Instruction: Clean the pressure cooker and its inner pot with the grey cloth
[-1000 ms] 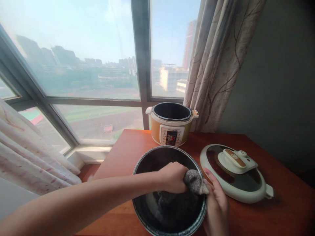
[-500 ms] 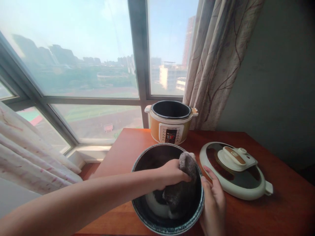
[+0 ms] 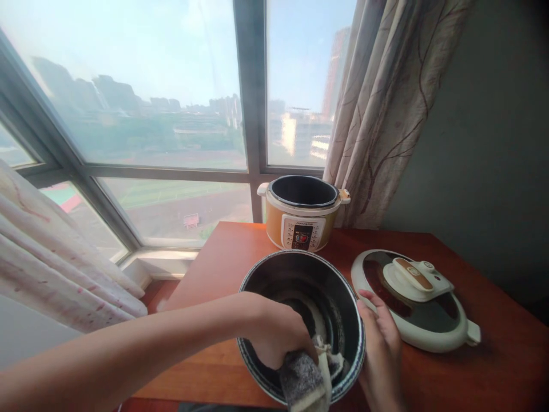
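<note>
Fingers of the left hand (image 3: 277,337) are curled shut around a grey cloth (image 3: 303,377), which is pressed against the near inner wall of the dark inner pot (image 3: 300,274). Half a second ago the cloth was held high against the far right wall of the pot; it has since been drawn down to the near rim, where part of it hangs over the edge at the bottom of the view. More of the pot's inside is thereby uncovered, and a pale patch can be seen at its bottom. The right hand (image 3: 381,349) is laid against the outside of the pot's right wall, much where it was before, with its fingers (image 3: 369,309) extended along the rim and lying flat rather than closed around anything.

The pot is tilted toward the viewer at the near middle of the red-brown wooden surface (image 3: 493,366). Just right of it, close to the right hand, a white lid (image 3: 414,297) with a dark top and a handle lies flat, unmoved. Farther off, a yellow cooker base (image 3: 302,214) with a control panel stands open by the window (image 3: 128,114). A patterned curtain (image 3: 386,103) hangs at the far right, and a second pale curtain (image 3: 55,257) is seen at the left.
</note>
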